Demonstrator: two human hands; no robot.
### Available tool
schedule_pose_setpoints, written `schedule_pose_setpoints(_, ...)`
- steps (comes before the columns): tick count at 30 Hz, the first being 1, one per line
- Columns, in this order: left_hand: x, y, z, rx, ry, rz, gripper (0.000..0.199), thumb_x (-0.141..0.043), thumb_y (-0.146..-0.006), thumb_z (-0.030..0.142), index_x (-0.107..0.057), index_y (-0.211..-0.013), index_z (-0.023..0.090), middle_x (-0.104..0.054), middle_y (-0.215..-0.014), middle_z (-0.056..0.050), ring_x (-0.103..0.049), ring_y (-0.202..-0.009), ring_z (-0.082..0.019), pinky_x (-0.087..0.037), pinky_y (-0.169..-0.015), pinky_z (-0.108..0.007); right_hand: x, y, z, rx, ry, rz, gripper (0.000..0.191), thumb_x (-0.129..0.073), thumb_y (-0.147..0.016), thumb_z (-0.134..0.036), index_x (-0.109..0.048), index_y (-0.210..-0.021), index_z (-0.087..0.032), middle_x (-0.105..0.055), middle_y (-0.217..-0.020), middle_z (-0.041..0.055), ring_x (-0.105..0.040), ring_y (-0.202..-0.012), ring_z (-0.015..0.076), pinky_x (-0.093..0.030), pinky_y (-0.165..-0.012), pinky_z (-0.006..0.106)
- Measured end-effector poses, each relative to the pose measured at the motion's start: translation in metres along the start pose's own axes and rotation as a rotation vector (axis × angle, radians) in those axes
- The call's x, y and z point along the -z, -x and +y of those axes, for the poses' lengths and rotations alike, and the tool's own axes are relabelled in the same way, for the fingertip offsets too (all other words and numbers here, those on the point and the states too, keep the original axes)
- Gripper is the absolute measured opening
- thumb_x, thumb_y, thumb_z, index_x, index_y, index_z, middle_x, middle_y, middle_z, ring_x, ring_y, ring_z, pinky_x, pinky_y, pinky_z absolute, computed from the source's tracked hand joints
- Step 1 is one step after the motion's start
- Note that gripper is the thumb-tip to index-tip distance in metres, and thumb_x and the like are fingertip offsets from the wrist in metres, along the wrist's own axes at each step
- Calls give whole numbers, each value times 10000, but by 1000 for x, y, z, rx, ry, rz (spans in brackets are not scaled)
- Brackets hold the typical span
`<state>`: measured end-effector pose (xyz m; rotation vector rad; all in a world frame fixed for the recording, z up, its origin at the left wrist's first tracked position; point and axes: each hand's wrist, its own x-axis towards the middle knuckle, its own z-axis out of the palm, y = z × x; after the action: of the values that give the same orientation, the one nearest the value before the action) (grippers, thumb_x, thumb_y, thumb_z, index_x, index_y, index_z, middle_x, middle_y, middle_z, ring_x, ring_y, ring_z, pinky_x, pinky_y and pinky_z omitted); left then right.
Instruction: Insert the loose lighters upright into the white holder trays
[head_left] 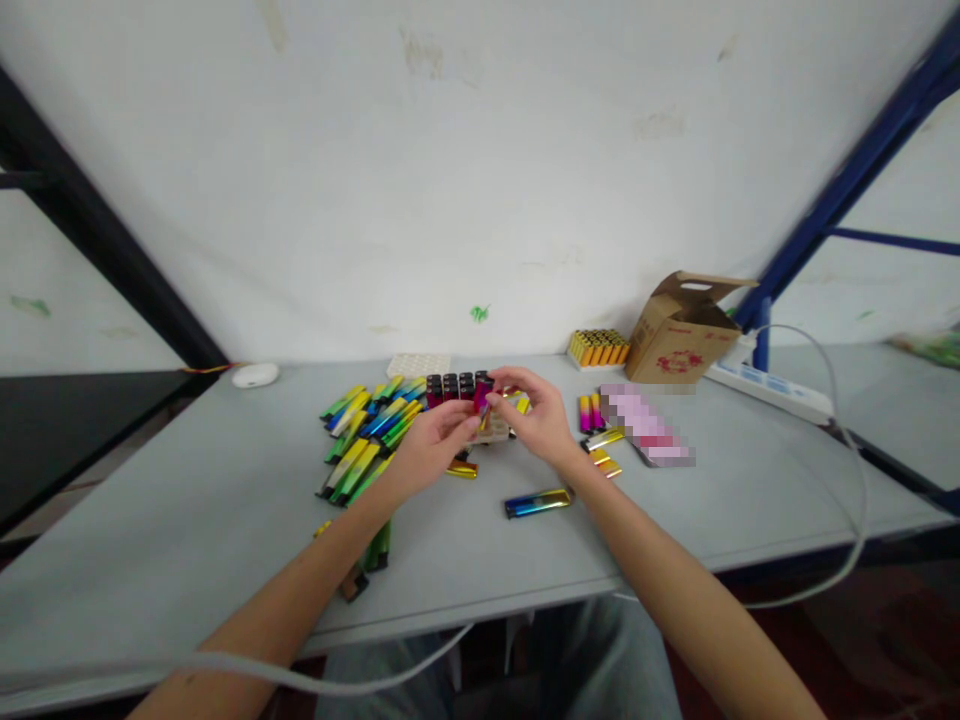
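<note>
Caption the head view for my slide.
Left hand and right hand meet at a purple lighter near a partly filled tray.

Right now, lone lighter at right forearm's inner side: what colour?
Lighter: blue fading into yellow; head view.

We are holding one lighter (pixel 484 396), shiny magenta shading to gold toward its lower end, with a dark top; it is standing near upright in our grip, partly covered, its finer details blurring. Just below it we are seeing a pale, compartmented tray (pixel 493 433), which is resting on the tabletop and showing bare cells along its near side. Behind, we are counting several rows of black-topped magenta lighters (pixel 458 385), which are standing upright, close together, tops facing up.
</note>
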<state>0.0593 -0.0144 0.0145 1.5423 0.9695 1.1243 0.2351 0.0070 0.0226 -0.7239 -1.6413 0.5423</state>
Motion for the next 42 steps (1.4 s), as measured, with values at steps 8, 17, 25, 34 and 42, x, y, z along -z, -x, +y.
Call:
schedule_pose_setpoints(8,19,9,22,-225,-147,353,247,-672,-826,361,-681,-990,177,-717,-796,-37,-667,-751,-187,-522,-793,-307,29,-10,19,36,280,53,212,-627,-851,-315,-669,-1031,-212,-737,-947,52,-680,-883,206,-532,-811,358)
schedule_pose_setpoints(17,41,-3,5,-388,-774,525,401,-586,-868,359,-534,-1212,160,-629,-1134,-131,-615,-1059,-264,-479,-958,-399,30,-3,32,101,413,-114,200,-613,-855,-256,-662,-1047,-227,-739,-992,56,-676,-931,218,-521,-890,382)
schedule_pose_setpoints(25,46,-7,-11,-229,-844,309,539,-471,-914,461,-424,-1345,141,-551,-1333,-189,-521,-1261,-323,-391,-1083,-510,32,-4,30,85,418,-118,184,-626,-837,-250,-662,-1016,-223,-740,-983,56,-686,-915,220,-529,-880,381)
schedule_pose_setpoints(34,48,-9,-17,-150,-885,230,692,-473,-909,530,-359,-1421,79,-505,-1397,-247,-468,-1328,-360,-362,-1108,-536,32,-4,28,146,447,-166,192,-605,-855,-239,-688,-1027,-224,-688,-1068,86,-640,-1035,229,-492,-963,400)
schedule_pose_setpoints(42,47,-7,-13,-97,-902,192,823,-524,-871,575,-303,-1452,35,-453,-1444,-290,-424,-1371,-390,-349,-1117,-548,37,-7,31,-34,627,11,290,-456,-957,-294,-669,-1105,-163,-659,-1121,142,-593,-1111,271,-435,-1029,433)
